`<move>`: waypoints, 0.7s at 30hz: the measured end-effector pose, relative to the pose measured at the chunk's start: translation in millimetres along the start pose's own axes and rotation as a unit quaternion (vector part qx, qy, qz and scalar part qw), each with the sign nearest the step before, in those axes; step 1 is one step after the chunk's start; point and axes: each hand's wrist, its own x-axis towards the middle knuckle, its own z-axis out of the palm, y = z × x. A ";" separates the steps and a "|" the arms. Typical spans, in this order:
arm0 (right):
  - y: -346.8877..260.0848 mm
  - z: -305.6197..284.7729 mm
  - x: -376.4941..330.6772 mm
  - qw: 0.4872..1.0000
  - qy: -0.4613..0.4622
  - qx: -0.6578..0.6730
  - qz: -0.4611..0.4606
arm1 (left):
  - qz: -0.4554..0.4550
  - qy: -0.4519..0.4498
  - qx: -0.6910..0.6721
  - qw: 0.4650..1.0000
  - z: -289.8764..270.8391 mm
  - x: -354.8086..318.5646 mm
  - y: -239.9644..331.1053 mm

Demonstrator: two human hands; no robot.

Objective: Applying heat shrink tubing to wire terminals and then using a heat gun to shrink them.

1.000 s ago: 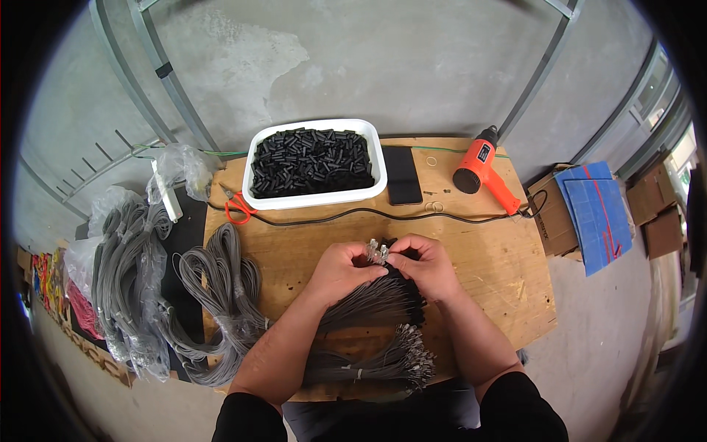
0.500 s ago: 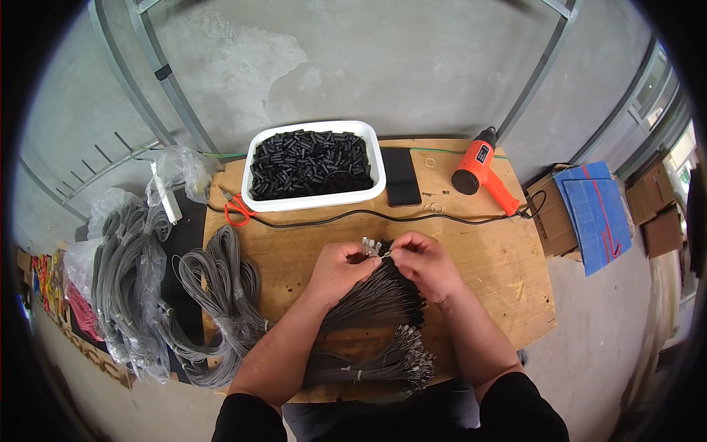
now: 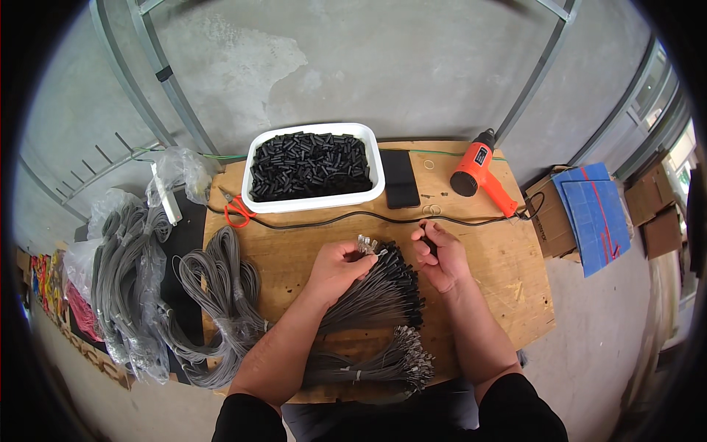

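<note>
Left hand [image 3: 340,267] pinching cable ends [image 3: 368,245], right hand [image 3: 440,254] closed on small black piece — bare board [image 3: 501,272] rightward, tray [image 3: 317,202] beyond.

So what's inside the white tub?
The tub is heaped with short black tubes. They cover its bottom, so anything lying beneath them stays hidden.

— What's at the back of the wooden board [image 3: 508,272]?

— A white tub [image 3: 315,200] of small black tubes, a flat black slab [image 3: 401,179] beside it, then an orange heat gun [image 3: 480,173] – its black cord [image 3: 331,216] runs across.

— And left?

— Red-handled scissors [image 3: 236,210], grey cable coils [image 3: 221,295], bagged cables [image 3: 125,287]. Right, on the floor, cardboard boxes [image 3: 549,214] and blue sheets [image 3: 593,214].
</note>
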 end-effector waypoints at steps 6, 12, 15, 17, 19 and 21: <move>3.0 10.5 -8.2 0.991 -0.062 -0.120 -0.007 | -0.001 -0.007 -0.017 1.000 -0.1 0.1 1.2; 15.8 28.0 -19.6 0.966 -0.056 -0.253 -0.014 | -0.014 -0.007 -0.034 0.999 -1.4 -1.3 3.0; 22.1 24.9 -18.0 0.963 -0.048 -0.263 -0.031 | -0.014 -0.010 -0.037 0.999 -1.2 -1.4 3.9; 22.0 24.4 -18.0 0.961 -0.058 -0.268 -0.031 | -0.009 -0.011 -0.036 0.999 -0.9 -1.7 4.3; 22.2 24.3 -18.2 0.959 -0.069 -0.273 -0.032 | -0.007 -0.011 -0.035 0.999 -0.8 -1.4 3.8; 23.2 24.5 -18.6 0.955 -0.069 -0.287 -0.034 | -0.005 -0.009 -0.033 0.999 -1.5 -1.6 3.1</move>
